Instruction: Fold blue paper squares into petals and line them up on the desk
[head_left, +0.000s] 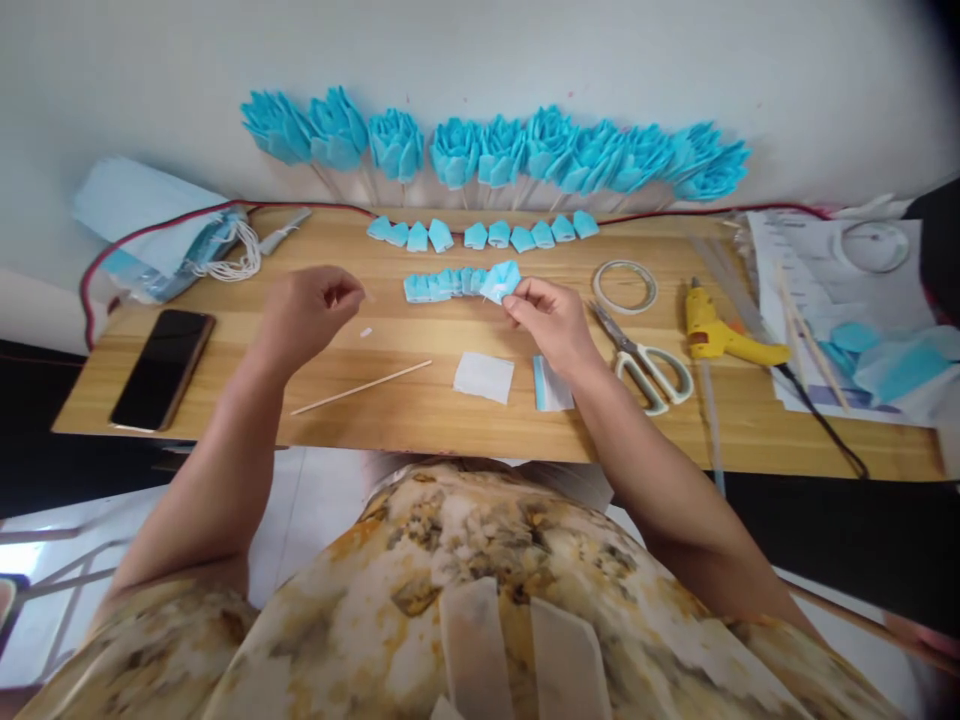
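A wooden table (382,430) meets the wall (480,50), bare wood along its front edge parting phone (160,370) from stick (360,388), the right hand (553,318) pinching a blue piece (501,276), the left hand (307,312) closed at the fingertips, contents unclear.

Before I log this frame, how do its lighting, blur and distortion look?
Head view: soft light, no harsh shadows; left hand slightly blurred; papers at right look soft; upper-right corner dark; sleeves stretched toward the lower corners, suggesting wide-angle distortion.

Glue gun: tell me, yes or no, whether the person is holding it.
No, the yellow glue gun lies on the wooden table, beside the scissors and apart from the right hand and the left hand.
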